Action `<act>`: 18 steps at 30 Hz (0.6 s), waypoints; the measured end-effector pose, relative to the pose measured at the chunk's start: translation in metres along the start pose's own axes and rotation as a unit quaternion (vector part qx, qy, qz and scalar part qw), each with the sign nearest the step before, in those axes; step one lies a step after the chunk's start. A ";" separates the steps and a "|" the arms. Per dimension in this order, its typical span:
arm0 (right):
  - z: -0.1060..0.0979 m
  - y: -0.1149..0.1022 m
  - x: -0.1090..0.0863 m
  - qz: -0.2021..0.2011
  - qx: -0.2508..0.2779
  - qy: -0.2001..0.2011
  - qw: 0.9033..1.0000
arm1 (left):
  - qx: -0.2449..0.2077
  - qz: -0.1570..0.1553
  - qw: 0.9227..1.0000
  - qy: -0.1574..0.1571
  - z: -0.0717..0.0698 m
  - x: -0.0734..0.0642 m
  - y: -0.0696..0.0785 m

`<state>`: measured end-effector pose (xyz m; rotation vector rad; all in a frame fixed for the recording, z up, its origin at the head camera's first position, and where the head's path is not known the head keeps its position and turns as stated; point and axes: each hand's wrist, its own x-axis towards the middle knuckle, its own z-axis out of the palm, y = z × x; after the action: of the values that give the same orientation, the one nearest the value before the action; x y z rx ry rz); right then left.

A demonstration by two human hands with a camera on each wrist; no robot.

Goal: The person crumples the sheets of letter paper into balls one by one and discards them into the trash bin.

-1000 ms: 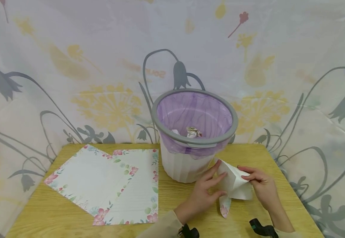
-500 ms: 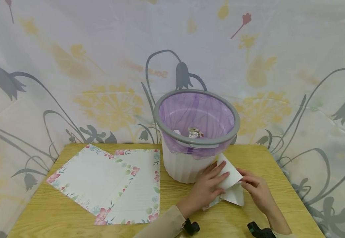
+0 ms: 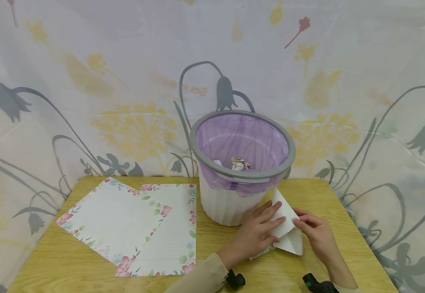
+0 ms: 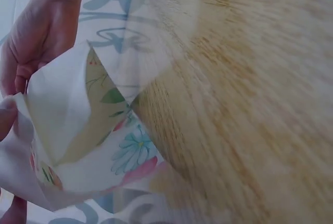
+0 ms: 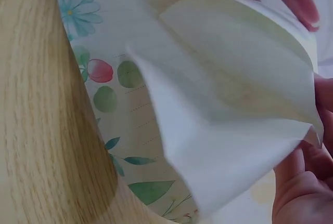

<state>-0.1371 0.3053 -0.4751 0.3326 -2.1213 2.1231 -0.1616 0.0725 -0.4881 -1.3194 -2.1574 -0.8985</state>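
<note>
Between my two hands is a sheet of floral-bordered paper (image 3: 286, 213), bent and folded over on itself beside the bin. My left hand (image 3: 254, 234) holds its left part, fingers spread across the white side and thumb lower down. On the opposite edge, my right hand (image 3: 317, 232) pinches the paper between thumb and fingers. The right wrist view shows the folded-over flap (image 5: 208, 146) standing away from the printed face, which has faint ruled lines, leaves and flowers. In the left wrist view, a blue flower (image 4: 130, 151) shows on the printed border.
A white bin (image 3: 221, 203) with a grey rim and purple liner (image 3: 241, 138) stands just behind my hands, a crumpled wrapper (image 3: 239, 163) inside it. Two flat floral sheets (image 3: 117, 219) overlap on the left of the wooden table (image 3: 219, 264). A patterned curtain hangs behind.
The paper's flap has been folded further over toward the left hand, and its dangling lower corner has swung left. My right hand has shifted slightly left with it.
</note>
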 end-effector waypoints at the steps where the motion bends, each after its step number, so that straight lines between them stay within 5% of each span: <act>1: 0.000 0.001 0.000 0.002 0.012 0.006 1.000 | -0.002 0.002 1.000 0.008 0.000 0.000 0.000; 7: -0.007 0.005 -0.001 -0.009 0.111 0.026 0.993 | -0.076 -0.058 0.995 0.022 -0.001 -0.006 0.001; 12: -0.010 0.007 -0.003 -0.034 0.151 -0.009 0.988 | -0.119 -0.127 0.984 0.025 -0.003 -0.006 0.005; 18: -0.009 0.006 -0.002 -0.067 0.185 -0.053 0.979 | -0.149 -0.144 0.978 0.027 -0.009 0.004 0.013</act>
<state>-0.1373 0.3140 -0.4817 0.6194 -1.6849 2.4583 -0.1513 0.0728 -0.4757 -1.1097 -2.2728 -1.4015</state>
